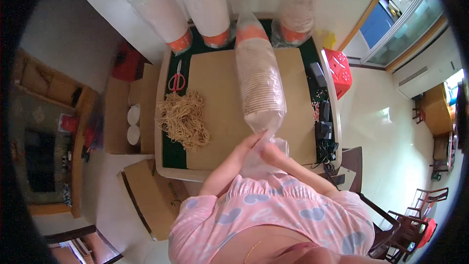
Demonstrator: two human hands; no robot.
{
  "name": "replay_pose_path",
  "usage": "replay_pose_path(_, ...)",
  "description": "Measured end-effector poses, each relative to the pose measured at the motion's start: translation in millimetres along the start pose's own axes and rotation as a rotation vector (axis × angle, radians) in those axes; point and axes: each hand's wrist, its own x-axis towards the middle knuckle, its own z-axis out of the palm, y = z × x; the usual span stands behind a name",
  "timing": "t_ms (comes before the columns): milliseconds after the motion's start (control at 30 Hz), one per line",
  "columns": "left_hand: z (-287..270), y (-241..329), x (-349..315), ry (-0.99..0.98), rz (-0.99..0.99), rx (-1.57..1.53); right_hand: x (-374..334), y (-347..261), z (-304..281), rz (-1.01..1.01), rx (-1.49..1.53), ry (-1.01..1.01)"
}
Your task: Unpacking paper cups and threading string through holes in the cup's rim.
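– Clear plastic, thin and crinkled, is what you have at your fingertips. Where does the load itself lie?

– Your long clear plastic bag [256, 63], filled with a nested stack of ribbed, pale disposable cups or bowls [261, 88], lies lengthwise on the flat brown cardboard sheet [215, 98] covering the middle of the pale-rimmed bench [159, 134]. Its gathered end points toward you; the orange-marked end points toward the wall.

– And your hands?

– Your left hand [253, 140] is closed on the bunched neck of the bag, and your right hand [271, 153] is curled round the loose film just beside it, nearer your body. Neither looks spread open. How your individual fingers sit is too small to tell.

– How should it handle for you?

– Probably light for its length, with slick, soft film that could slide or tear if you pinch only a thin fold. The stack should be stiff along its length but may bend between pieces, and thin rims could crush under a hard squeeze. For the neck, grip a full twist of film close to the last rim; for lifting, support your stack from below with both palms.
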Motion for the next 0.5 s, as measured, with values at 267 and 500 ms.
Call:
replay_pose_path(267,100.1,137.0,-75.8,0.084,0.003,0.272,-48.9,-17.0,-135.0,-0.034,-0.169,0.608)
replay_pose_path(500,113.4,146.4,-81.8,0.157,0.368,0.754,29.9,-60.3,-187.2,-0.274,-0.515,0.419)
